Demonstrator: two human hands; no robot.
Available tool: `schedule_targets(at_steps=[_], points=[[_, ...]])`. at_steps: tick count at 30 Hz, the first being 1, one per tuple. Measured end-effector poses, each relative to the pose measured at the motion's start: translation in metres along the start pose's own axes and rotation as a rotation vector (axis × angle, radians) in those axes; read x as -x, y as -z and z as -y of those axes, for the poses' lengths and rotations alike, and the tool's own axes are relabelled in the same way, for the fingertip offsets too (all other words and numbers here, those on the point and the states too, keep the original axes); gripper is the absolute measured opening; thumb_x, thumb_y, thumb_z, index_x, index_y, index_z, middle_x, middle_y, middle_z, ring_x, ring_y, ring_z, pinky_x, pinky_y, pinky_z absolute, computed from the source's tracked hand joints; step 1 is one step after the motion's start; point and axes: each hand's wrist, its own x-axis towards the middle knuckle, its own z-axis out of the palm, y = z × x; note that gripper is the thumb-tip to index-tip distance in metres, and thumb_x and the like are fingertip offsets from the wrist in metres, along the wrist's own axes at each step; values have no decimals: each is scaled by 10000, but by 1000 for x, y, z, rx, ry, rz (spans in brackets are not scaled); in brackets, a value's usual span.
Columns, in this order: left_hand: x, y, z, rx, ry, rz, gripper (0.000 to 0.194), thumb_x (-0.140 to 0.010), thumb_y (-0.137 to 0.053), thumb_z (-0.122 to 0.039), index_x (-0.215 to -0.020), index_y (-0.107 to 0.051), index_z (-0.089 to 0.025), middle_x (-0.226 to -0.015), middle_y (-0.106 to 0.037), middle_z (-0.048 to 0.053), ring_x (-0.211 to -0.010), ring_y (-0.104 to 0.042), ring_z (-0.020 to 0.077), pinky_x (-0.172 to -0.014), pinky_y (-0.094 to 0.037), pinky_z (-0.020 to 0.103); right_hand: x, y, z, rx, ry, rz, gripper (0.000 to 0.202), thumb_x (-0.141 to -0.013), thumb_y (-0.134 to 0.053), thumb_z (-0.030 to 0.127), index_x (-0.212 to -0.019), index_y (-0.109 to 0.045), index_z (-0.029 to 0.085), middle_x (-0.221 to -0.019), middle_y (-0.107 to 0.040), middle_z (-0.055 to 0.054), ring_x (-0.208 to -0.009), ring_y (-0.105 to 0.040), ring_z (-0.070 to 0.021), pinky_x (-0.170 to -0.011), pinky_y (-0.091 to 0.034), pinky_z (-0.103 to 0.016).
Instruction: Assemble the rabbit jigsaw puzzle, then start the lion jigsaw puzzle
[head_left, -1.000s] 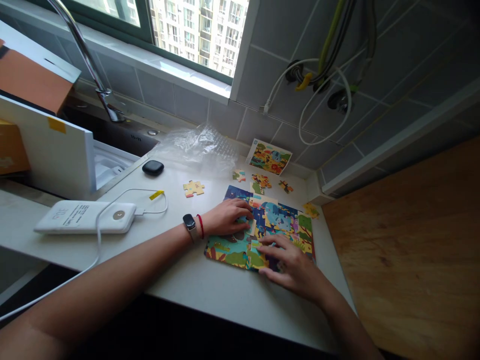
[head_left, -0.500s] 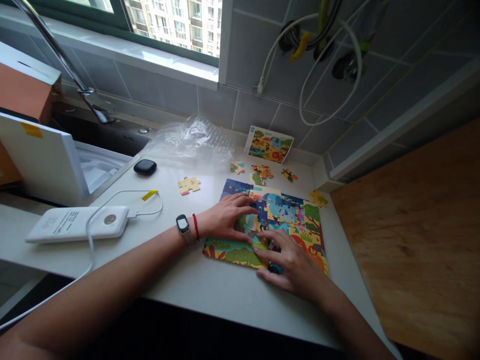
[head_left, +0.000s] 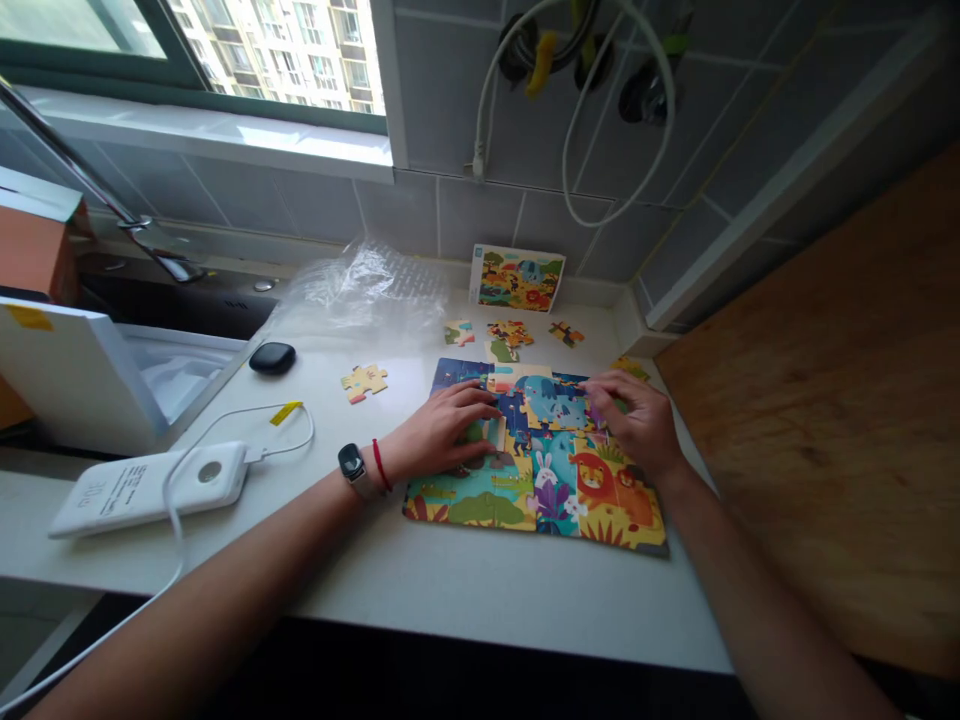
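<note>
A colourful animal jigsaw puzzle (head_left: 517, 490) lies on the white counter, with an elephant, lions and a rabbit on it. My left hand (head_left: 446, 430) rests on its left part, fingers spread and flat over the pieces. At the puzzle's upper right, my right hand (head_left: 634, 415) is curled with thumb and fingertips together beside the elephant picture; whatever may be between them is hidden. Beyond the puzzle lie loose pieces: a green-and-cream puzzle piece (head_left: 459, 333), some orange joined pieces (head_left: 511, 333) and an orange-brown piece (head_left: 566, 333). A yellow puzzle piece (head_left: 364, 383) lies off to the left.
A picture card (head_left: 517, 280) leans against the tiled wall. Clear plastic wrap (head_left: 367, 290) lies left of it. A black case (head_left: 272, 358) and a white power bank (head_left: 150, 487) with a cable sit at left, near the sink (head_left: 225, 300). A wooden panel (head_left: 832, 430) borders the right.
My right hand has moved from the puzzle's lower middle up to its upper right edge, uncovering the rabbit and lions. My left hand stays on the left part. The view has shifted slightly.
</note>
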Motion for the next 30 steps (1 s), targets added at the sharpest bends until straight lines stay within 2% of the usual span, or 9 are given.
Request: schedule_targets(at_steps=[3, 6, 12, 21, 30], points=[[-2, 4, 1, 9, -16, 20, 394, -983, -704, -430, -1317, -665, -224, -1357, -685, 115, -1354, -570, 306, -1158, -480, 542, -1, 6, -34, -96, -181, -168, 353, -893, -699, 551, -822, -791, 218, -846, -777, -65, -812, -726, -237, -754, -593, -353], [-2, 6, 6, 9, 13, 59, 425, -961, -734, -429, -1326, -663, -225, -1337, -703, 115, -1352, -582, 312, -1130, -510, 530, -2, 6, -49, -210, -297, -296, 407, -834, -735, 604, -846, -792, 201, -782, -769, -60, -743, -717, -224, -704, -587, -336], [0, 9, 10, -12, 37, 39, 387, -961, -730, -419, -1295, -685, -229, -1298, -713, 115, -1279, -643, 278, -1092, -554, 472, -3, 2, -51, -262, -313, -359, 399, -831, -732, 593, -827, -792, 198, -729, -749, -39, -664, -676, -185, -669, -565, -306], [-2, 8, -2, 75, 39, -13, 323, -955, -745, -322, -1263, -682, -244, -1255, -673, 93, -1122, -688, 224, -987, -601, 396, -5, 1, -58, -335, -374, -384, 411, -788, -745, 599, -822, -786, 192, -673, -722, -27, -643, -657, -182, -627, -541, -289], [-6, 14, -13, 67, 16, -61, 244, -960, -730, -294, -1203, -705, -277, -1121, -661, 65, -988, -692, 222, -891, -609, 383, -5, 6, -64, -408, -385, -426, 408, -775, -762, 593, -786, -754, 186, -668, -693, -24, -640, -628, -155, -608, -507, -261]])
